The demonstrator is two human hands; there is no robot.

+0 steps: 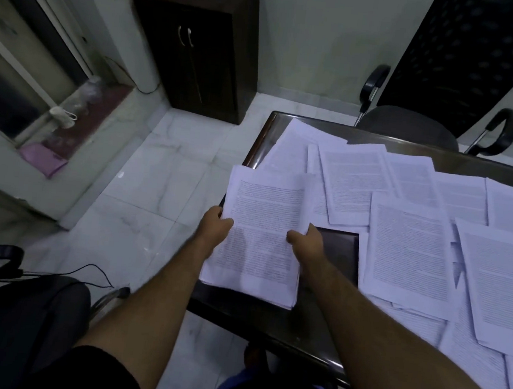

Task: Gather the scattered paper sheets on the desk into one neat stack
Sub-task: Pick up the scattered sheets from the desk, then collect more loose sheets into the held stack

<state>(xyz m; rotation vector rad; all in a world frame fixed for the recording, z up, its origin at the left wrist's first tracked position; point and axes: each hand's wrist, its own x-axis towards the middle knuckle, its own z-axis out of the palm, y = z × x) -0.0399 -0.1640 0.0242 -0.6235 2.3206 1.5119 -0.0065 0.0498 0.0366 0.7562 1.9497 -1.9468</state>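
Two bare hands hold one thick stack of white printed paper sheets (258, 234) over the near left corner of the dark glossy desk (272, 323). The left hand (216, 226) grips the stack's left edge, thumb curled on top; the right hand (308, 240) grips its right edge the same way. Many loose white printed sheets (405, 247) lie scattered and overlapping across the desk to the right and far side. A black mesh-backed office chair (459, 63) stands beyond the desk's far edge, and a dark wooden cabinet (200, 46) stands against the far wall.
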